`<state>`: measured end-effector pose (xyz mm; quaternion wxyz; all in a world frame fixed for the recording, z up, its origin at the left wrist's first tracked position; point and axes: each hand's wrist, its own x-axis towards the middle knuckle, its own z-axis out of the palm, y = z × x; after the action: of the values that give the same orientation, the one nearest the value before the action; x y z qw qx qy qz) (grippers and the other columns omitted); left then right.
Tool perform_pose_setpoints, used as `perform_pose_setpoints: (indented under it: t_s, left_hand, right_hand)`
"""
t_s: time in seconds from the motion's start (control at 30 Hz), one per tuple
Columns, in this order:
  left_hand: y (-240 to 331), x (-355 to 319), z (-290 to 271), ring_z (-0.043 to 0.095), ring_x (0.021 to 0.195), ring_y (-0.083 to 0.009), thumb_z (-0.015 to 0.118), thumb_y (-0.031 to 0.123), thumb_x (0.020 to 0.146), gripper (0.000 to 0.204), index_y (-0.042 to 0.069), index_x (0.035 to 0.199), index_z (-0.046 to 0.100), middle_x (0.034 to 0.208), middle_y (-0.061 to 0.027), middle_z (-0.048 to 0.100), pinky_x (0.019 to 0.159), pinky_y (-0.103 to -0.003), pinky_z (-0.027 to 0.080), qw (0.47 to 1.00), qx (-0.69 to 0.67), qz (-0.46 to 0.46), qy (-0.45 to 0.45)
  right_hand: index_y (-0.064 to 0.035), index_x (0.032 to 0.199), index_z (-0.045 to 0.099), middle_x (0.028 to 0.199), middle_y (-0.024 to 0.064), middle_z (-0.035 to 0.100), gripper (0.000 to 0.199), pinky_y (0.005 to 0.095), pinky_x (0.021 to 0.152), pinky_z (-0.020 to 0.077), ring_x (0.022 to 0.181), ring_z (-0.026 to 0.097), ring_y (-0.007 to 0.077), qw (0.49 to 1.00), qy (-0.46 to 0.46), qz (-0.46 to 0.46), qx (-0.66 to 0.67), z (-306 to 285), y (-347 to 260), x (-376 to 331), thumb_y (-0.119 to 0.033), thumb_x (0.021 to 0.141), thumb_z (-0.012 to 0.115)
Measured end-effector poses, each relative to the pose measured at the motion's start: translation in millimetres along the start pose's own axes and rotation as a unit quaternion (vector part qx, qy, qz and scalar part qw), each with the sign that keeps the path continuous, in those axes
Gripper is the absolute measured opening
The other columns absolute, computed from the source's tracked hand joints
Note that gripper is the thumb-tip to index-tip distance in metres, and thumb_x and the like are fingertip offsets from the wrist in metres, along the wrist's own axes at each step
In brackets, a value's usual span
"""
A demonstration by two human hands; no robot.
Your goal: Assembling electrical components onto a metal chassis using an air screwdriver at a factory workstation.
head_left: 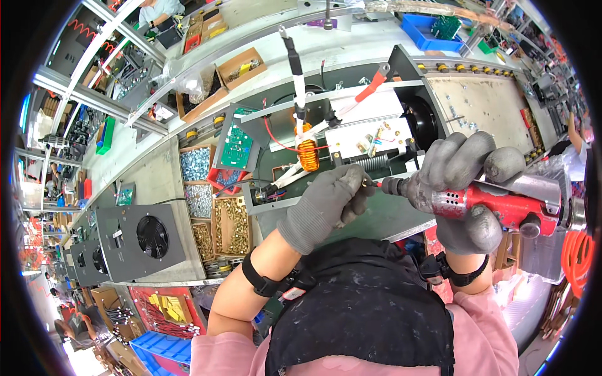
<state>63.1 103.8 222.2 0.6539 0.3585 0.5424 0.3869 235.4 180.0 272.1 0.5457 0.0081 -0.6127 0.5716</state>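
Note:
My right hand, in a grey glove, is wrapped round a red air screwdriver that points left. The fingers of my left hand, gloved too, are pinched together at the bit's tip; whatever small piece is in them, I cannot make out. Both hands are over the near side of an open grey metal chassis. Inside it are an orange-wound coil, a white-topped block and a black fan. A red-sleeved cable lug rises at its far side, and a green circuit board stands at its left.
Left of the chassis are cardboard boxes of silver screws and brass-coloured fasteners. A grey panel with a fan lies farther left. Blue tray stands at the back right; an orange coiled hose hangs at right. Another person works far left.

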Motion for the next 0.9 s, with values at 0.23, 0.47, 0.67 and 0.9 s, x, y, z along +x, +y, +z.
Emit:
perform_pose_setpoints:
  t_s: [0.23,0.47,0.67,0.9]
  left_hand:
    - [15.8,17.3,6.9,0.040,0.044,-0.0059,0.025,0.044,0.100,0.050,0.007,0.091,0.057,0.060,-0.0007,0.050,0.043,-0.022,0.034,0.996,0.071,-0.039,0.040]
    - [27.1,78.9,-3.2,0.057,0.069,-0.0223,0.064,0.035,0.082,0.033,0.008,0.100,0.059,0.085,-0.0093,0.056,0.058,-0.035,0.045,0.783,0.363,0.323,0.388]
    - [33.8,106.3,-36.3,0.054,0.066,-0.0168,0.058,0.036,0.089,0.032,0.004,0.089,0.061,0.076,-0.0032,0.051,0.056,-0.035,0.042,0.741,0.327,0.349,0.472]
    - [38.5,92.8,-57.9,0.051,0.060,-0.0145,0.049,0.034,0.095,0.032,0.005,0.106,0.056,0.069,-0.0021,0.051,0.056,-0.032,0.043,0.868,0.166,0.203,0.421]
  right_hand:
    - [-0.0156,0.116,0.049,0.084,0.0059,0.044,0.039,0.0303,0.054,0.0432,0.074,0.044,0.0188,0.997,-0.003,-0.008,0.077,-30.3,-3.1,9.3,-0.020,0.081,0.066]
    - [-0.0129,0.116,0.047,0.084,0.0046,0.037,0.039,0.0300,0.052,0.0413,0.074,0.037,0.0198,0.997,0.053,-0.056,0.005,-76.5,4.1,23.5,-0.024,0.081,0.061]
    - [-0.0122,0.117,0.049,0.088,0.0093,0.051,0.044,0.0354,0.064,0.0438,0.074,0.050,0.0219,0.991,0.130,-0.020,-0.021,-98.2,34.8,15.5,-0.020,0.078,0.068]
    - [-0.0100,0.115,0.051,0.093,0.0125,0.054,0.039,0.0383,0.067,0.0493,0.081,0.054,0.0252,0.976,0.213,0.030,0.029,-105.2,65.9,6.0,-0.015,0.078,0.064]
